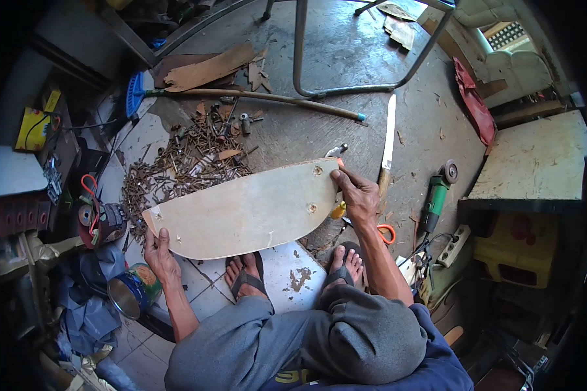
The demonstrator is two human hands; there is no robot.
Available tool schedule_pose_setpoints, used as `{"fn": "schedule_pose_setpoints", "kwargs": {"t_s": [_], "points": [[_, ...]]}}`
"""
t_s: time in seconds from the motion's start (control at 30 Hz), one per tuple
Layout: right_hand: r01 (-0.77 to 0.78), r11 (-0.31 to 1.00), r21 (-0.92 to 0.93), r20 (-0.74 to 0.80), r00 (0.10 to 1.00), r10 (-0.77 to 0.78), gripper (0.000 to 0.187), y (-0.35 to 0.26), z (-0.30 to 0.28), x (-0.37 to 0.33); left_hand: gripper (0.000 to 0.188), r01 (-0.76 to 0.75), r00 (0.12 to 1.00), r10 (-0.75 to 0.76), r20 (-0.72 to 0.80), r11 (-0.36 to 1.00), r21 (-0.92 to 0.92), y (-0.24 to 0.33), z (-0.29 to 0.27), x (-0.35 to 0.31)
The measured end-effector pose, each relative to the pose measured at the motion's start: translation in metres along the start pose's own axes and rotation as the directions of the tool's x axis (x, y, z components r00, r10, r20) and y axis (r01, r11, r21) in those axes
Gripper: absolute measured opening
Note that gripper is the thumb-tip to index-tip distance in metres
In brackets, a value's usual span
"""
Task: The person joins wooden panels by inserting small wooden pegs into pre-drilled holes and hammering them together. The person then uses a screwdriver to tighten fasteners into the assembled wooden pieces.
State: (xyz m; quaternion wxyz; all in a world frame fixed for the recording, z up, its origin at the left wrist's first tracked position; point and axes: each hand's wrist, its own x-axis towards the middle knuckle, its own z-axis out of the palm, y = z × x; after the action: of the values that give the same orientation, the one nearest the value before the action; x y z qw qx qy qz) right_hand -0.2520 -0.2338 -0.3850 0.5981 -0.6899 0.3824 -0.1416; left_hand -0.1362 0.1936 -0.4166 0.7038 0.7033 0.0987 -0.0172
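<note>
A curved plywood panel, pale and roughly half-oval, is held up in front of my knees. My left hand grips its lower left corner, thumb on top and the other fingers underneath. At the upper right end my right hand pinches the edge, thumb on the face. Two rough-edged holes show near that right end, and a small splintered spot near the left. Partly hidden behind the panel's right end are a hammer head and something yellow.
Loose screws and nails lie piled beyond the panel. A long knife, green angle grinder and orange-handled scissors lie to the right. A blue-headed broom crosses behind, near a metal frame. A tin can sits at left.
</note>
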Motion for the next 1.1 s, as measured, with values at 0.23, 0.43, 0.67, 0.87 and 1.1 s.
{"fn": "schedule_pose_setpoints", "kwargs": {"t_s": [0.23,0.43,0.67,0.87,1.1], "points": [[-0.064,0.997,0.033,-0.053,0.996,0.066,0.036,0.037,-0.001,0.0,0.053,-0.038,0.998,0.039,-0.051,0.999,0.028,0.016,0.012,0.002],[-0.07,0.997,-0.017,-0.057,0.996,0.069,0.038,0.037,-0.001,-0.005,0.051,-0.036,0.998,0.037,-0.047,0.999,0.035,0.021,0.007,0.002],[-0.098,0.993,0.07,-0.055,0.993,0.102,0.036,0.037,-0.004,-0.007,0.049,-0.079,0.996,0.079,-0.03,0.997,0.001,0.025,0.013,0.002],[-0.047,0.998,0.035,-0.059,0.997,0.049,0.035,0.035,-0.002,-0.009,0.057,-0.069,0.997,0.07,-0.008,0.987,0.144,0.019,-0.001,0.003],[0.035,0.993,-0.114,-0.118,0.992,-0.049,0.036,0.044,0.001,-0.012,0.059,-0.101,0.993,0.114,-0.013,0.926,0.364,0.025,0.001,0.003]]}}
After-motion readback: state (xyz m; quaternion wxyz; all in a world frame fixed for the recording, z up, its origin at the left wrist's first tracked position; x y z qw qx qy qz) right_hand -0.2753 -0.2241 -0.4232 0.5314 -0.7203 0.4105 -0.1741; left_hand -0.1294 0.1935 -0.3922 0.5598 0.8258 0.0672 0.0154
